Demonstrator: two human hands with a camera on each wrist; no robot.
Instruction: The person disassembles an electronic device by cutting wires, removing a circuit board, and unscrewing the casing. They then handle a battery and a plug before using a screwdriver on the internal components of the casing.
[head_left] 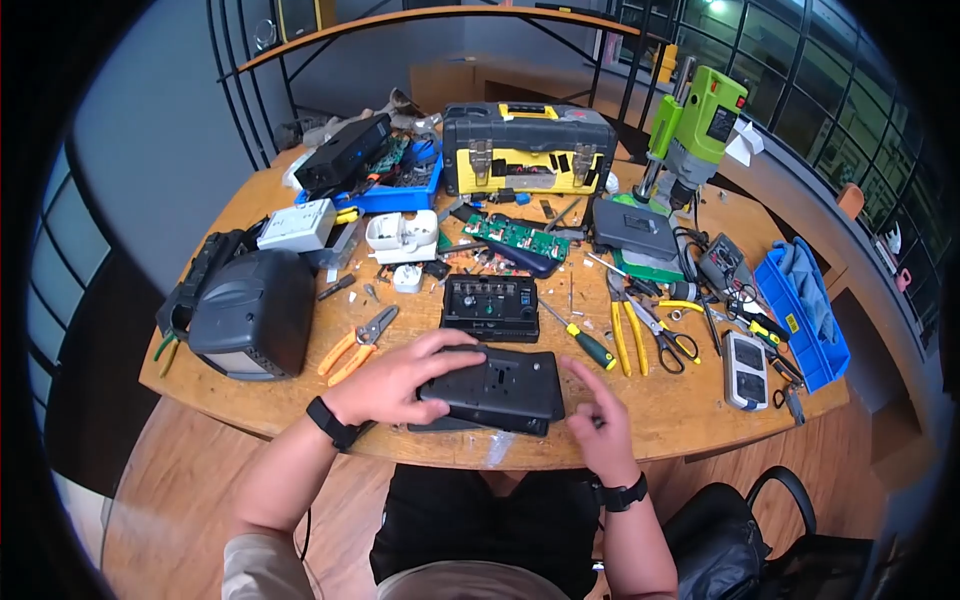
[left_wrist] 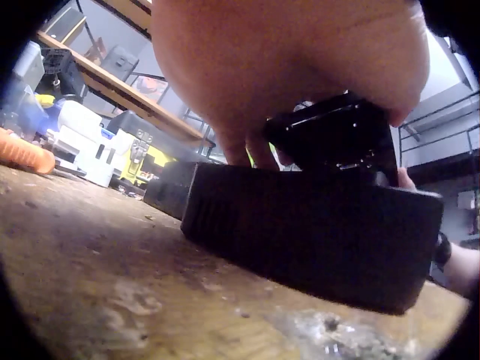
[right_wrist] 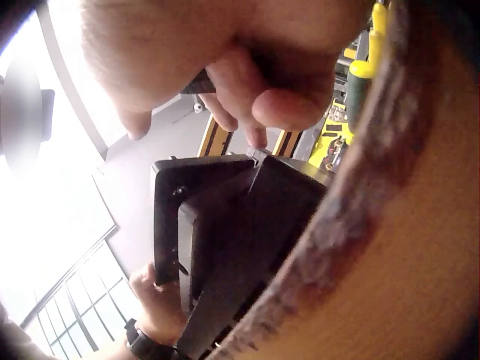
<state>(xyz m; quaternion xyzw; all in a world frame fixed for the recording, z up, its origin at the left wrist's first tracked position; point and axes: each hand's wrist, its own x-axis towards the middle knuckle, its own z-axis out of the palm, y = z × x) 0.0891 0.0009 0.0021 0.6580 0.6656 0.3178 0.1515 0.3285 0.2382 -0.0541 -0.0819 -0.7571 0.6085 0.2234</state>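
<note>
1. At the near edge of the bench (head_left: 670, 432), the black casing (head_left: 510, 390) is positioned with a holed, slotted face upward; both wrist views show two dark parts set at an angle to each other, the joint between them partly hidden

2. Left hand (head_left: 400, 380): placed over the left end of the black casing, thumb at the near side, remaining fingers across the far side, gripping it

3. Right hand (head_left: 605, 425): located just beside the right end of the black casing, index finger extended, other fingers loosely bent and holding nothing visible; contact with the casing cannot be confirmed

4. Directly beyond the casing: an opened black unit (head_left: 490, 308), interior facing up

5. Left of the casing: orange-handled cutters (head_left: 350, 348), jaws pointing away; farther left, a dark box-shaped device (head_left: 250, 315)

6. Right of the casing, in sequence: green-and-yellow screwdriver (head_left: 592, 347), yellow-handled pliers (head_left: 628, 335), scissors (head_left: 665, 332), grey-and-white device (head_left: 746, 372), blue tray (head_left: 818, 360) containing cloth

7. Mid-bench: a green circuit board (head_left: 518, 238), with a white socket unit (head_left: 402, 237) to its left

8. Rear: a black-and-yellow toolbox (head_left: 530, 135); a green drill press (head_left: 705, 120) stands to its right
</note>
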